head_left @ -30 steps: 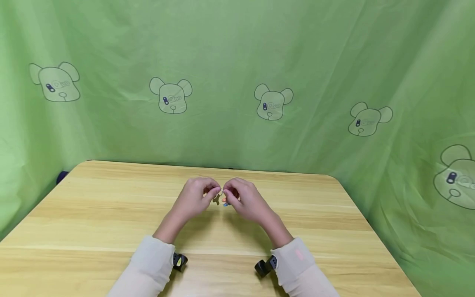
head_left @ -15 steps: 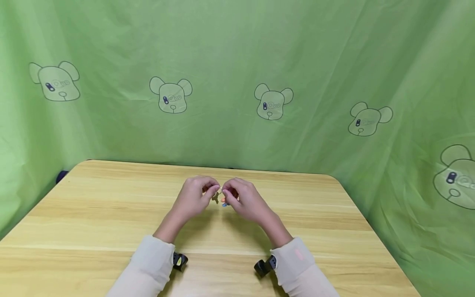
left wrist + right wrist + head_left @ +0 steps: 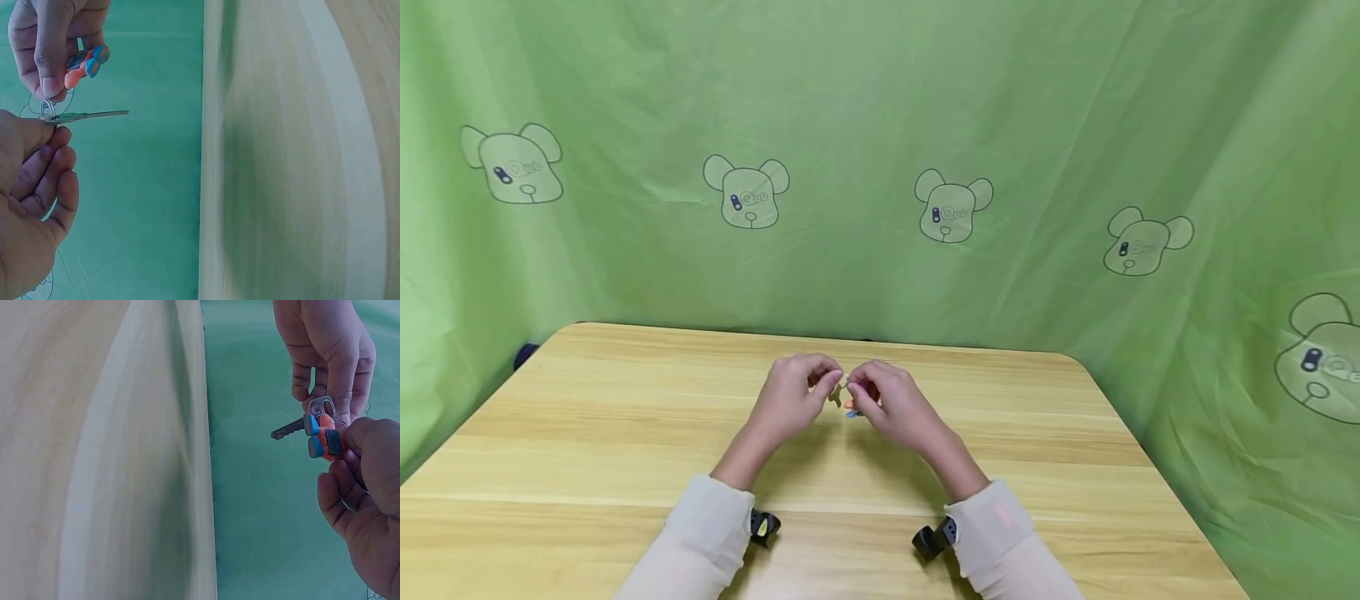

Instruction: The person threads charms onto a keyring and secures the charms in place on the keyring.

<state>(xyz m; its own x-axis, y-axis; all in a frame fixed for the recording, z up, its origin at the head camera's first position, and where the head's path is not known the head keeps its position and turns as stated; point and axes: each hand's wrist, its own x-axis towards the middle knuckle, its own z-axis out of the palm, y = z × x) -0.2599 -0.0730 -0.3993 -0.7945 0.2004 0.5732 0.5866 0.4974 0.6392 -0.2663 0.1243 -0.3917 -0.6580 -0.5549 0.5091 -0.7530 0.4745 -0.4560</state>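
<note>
In the head view my left hand (image 3: pixel 793 392) and right hand (image 3: pixel 891 400) meet fingertip to fingertip above the wooden table. The left thumb and forefinger pinch a metal key (image 3: pixel 94 115) by its head, its blade sticking out. A small metal ring (image 3: pixel 47 107) joins the two hands' fingertips. My right thumb and forefinger pinch this ring's other side, and an orange and blue figurine keychain (image 3: pixel 325 440) hangs beside those fingers. A silver clasp (image 3: pixel 322 403) shows near the figurine in the right wrist view. Part of the ring is hidden by fingertips.
The light wooden table (image 3: pixel 625 433) has rounded far corners. Behind it and at both sides hangs a green curtain (image 3: pixel 850 275) printed with bear heads. Black wrist cameras (image 3: pixel 932 540) sit at the light sleeve cuffs (image 3: pixel 992 533).
Both hands stay joined at the ring, with only tiny shifts. The left fingertips and key have risen slightly, and the figurine has moved a little to the left.
</note>
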